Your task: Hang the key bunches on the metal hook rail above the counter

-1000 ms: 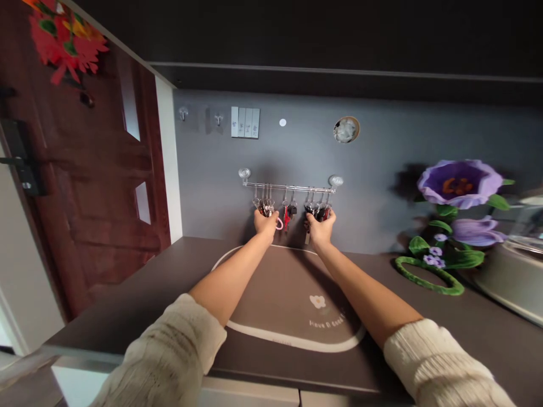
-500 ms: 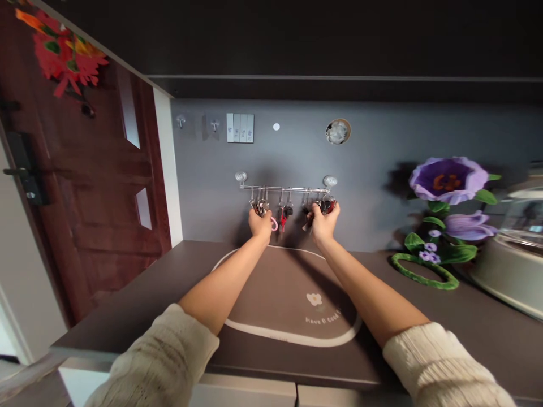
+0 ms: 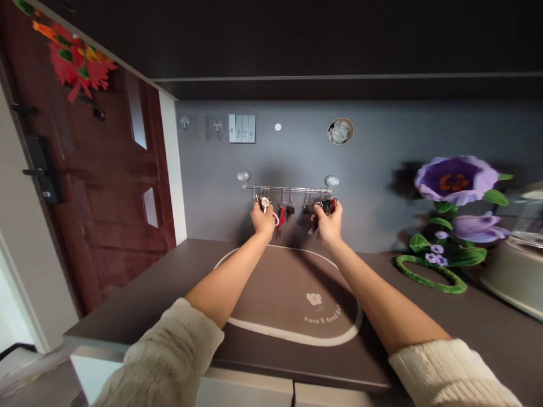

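A clear hook rail point(image 3: 288, 189) is fixed to the grey back wall by two suction cups, with several bunches of keys hanging from it. Closed round a bunch of silver keys point(image 3: 265, 203) at the rail's left end is my left hand point(image 3: 262, 219); a pink ring point(image 3: 276, 219) pokes out beside it. At the right end my right hand point(image 3: 330, 222) grips a bunch of dark keys point(image 3: 326, 206), partly hidden by the fingers. Between the hands hang a red key item point(image 3: 282, 215) and a small black one point(image 3: 291, 210), untouched.
Below lies a brown mat point(image 3: 271, 294) with a pale rim on the dark counter point(image 3: 169, 294). A purple knitted flower point(image 3: 456, 180) and a pale appliance point(image 3: 515, 265) stand at right. A shelf point(image 3: 318, 45) overhangs the space; a red-brown door point(image 3: 114, 226) is at left.
The view has shifted slightly, so the scene sits a little further right. Both hands stay at the two ends of the rail on the keys; the hanging red item has swung slightly.
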Demonstrator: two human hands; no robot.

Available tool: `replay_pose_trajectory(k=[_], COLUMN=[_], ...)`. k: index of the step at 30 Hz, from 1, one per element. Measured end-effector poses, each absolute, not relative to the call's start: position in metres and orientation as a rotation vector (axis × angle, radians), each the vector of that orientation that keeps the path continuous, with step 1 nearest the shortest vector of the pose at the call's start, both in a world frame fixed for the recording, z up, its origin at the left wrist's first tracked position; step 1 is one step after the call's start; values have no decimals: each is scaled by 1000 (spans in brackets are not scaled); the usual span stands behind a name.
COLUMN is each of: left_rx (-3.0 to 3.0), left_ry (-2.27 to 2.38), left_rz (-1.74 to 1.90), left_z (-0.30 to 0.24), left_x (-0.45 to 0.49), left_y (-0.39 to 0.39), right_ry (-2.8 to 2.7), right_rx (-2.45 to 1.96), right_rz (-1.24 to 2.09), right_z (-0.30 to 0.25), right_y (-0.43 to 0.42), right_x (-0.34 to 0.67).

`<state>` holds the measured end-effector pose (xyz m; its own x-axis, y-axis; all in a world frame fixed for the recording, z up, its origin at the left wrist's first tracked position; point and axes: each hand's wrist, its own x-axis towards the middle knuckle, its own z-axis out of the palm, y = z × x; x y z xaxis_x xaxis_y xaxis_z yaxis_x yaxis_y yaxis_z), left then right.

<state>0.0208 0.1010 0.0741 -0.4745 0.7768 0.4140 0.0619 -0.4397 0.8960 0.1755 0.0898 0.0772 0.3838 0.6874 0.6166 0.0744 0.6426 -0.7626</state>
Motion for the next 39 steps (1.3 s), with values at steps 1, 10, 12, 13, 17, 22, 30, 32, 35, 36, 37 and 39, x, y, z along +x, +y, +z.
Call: replay_pose_trajectory(k=[1,10,12,13,17,22,30,32,35,36,37,39], left_rx=[1172,901,931,962,1209,1491,1830,1879,2057,2144,2245,2447], left_ry=[1248,1114,1123,1128,1087,1111,1408,1475,1589,1657,1733,1796], left_rz=[1953,1917,1903,1879,1580,1110,925,1030,1166,1190,1188,1151], left_z=[77,127,136,138,126,84,47,46,42,41,39,34], left_x=[21,0,-9,-14,-31,-50,-70,-70,-65,-63,-61,-59], left_y=[99,84,79,76,57,29,25,29,31,29,28,24], right_ry=[-1138,-1149,-1169,-1183,-1287,-1635,-1857,-1793,-1721,-1689,-1647,-1533], right_rx=[-807,-790,-800,-819,-981,-1284,-1402,-1404,-1416,-1439,-1459,-1492], right_rz=[465,610,658,692,894,972,726,572,348,322,315,311], right_z=[77,75,76,76,69,52,60,67,75,76,76,75], right_y=[88,75,70,67,53,28,22,29,44,50,56,68], right_x=[174,169,170,171,181,194,206,203,184,176,166,147])
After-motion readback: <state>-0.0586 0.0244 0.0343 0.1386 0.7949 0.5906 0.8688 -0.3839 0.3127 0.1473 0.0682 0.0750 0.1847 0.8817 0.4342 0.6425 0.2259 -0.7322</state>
